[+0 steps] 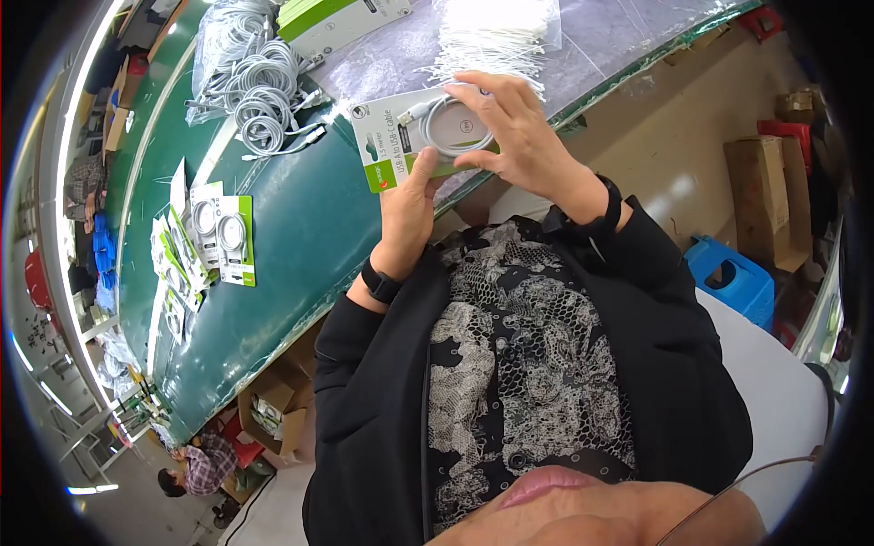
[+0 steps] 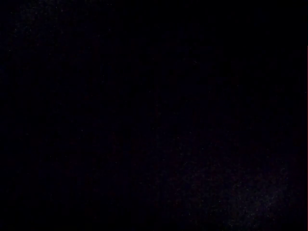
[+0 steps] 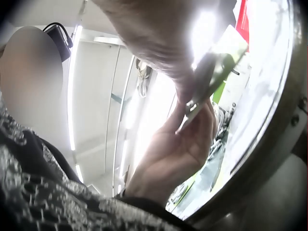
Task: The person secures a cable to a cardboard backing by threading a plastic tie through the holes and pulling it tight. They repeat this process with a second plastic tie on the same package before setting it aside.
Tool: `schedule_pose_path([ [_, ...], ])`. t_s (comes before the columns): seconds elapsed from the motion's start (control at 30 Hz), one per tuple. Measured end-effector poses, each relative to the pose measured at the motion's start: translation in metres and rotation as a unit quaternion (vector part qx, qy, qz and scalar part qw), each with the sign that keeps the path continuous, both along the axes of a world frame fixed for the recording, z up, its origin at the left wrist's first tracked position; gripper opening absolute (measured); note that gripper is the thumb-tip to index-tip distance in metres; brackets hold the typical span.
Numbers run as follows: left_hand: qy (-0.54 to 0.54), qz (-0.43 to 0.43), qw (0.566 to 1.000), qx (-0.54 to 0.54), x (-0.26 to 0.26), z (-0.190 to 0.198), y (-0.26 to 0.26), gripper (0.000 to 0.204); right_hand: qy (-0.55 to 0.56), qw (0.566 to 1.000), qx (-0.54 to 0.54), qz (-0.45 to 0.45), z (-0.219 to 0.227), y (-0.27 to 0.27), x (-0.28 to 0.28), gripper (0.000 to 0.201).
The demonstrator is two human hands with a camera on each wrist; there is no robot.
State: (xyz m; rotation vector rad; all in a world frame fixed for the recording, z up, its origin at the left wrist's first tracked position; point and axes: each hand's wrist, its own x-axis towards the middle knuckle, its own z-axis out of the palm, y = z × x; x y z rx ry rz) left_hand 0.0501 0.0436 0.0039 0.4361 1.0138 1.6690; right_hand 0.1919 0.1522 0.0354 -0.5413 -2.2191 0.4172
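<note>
In the head view a white and green retail card (image 1: 375,123), printed as a USB-A to USB-C cable, is held up near the table edge. A coiled light-grey cable (image 1: 428,136) lies against its front. My left hand (image 1: 406,215) grips the card's lower edge, thumb on the front. At the card's other end, my right hand (image 1: 526,136) pinches the card and coil between fingers and thumb. The right wrist view shows the card (image 3: 226,65) edge-on, with the left hand (image 3: 171,154) below it and the right hand (image 3: 149,33) above. The left wrist view is black.
Coiled grey cables (image 1: 264,91), partly bagged, lie on the green table (image 1: 296,214) beyond the card. Near them are a green and white box (image 1: 350,25) and a bundle of white strands (image 1: 496,41). Several carded cables (image 1: 235,238) lie left. A blue stool (image 1: 742,287) stands right.
</note>
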Motion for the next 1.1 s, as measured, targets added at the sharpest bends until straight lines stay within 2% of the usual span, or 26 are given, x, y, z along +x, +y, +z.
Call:
schedule_pose_path([
  [0.03,-0.006,-0.001,1.000,0.012,0.000,0.001,0.001,0.031,-0.001,1.000,0.001,-0.001,-0.002,0.002,0.000,0.053],
  [0.13,-0.031,-0.009,0.999,0.024,0.004,-0.002,0.000,0.035,0.007,0.997,-0.028,0.069,-0.015,0.005,-0.002,0.055],
  [0.3,-0.024,0.001,0.999,0.023,0.004,-0.014,-0.001,0.038,-0.005,0.997,-0.007,0.072,-0.028,0.007,-0.004,0.055],
  [0.43,-0.049,0.023,0.998,0.009,-0.002,-0.008,0.005,0.035,0.034,0.997,-0.030,0.054,-0.016,0.012,-0.004,0.046],
  [0.53,-0.058,0.010,0.998,0.005,-0.006,-0.017,0.003,0.034,0.013,0.998,0.025,0.060,-0.009,0.002,0.002,0.035],
  [0.7,-0.086,-0.026,0.996,-0.018,-0.005,-0.007,0.002,0.032,-0.004,0.997,0.050,0.065,-0.037,0.002,0.001,0.029],
  [1.0,-0.034,-0.058,0.998,-0.020,-0.012,-0.006,-0.008,0.033,-0.001,0.992,0.044,0.118,-0.045,0.004,0.009,0.023],
  [1.1,-0.016,-0.047,0.996,-0.069,-0.017,-0.016,-0.012,0.034,-0.013,0.991,0.024,0.131,-0.047,0.005,0.011,0.021],
])
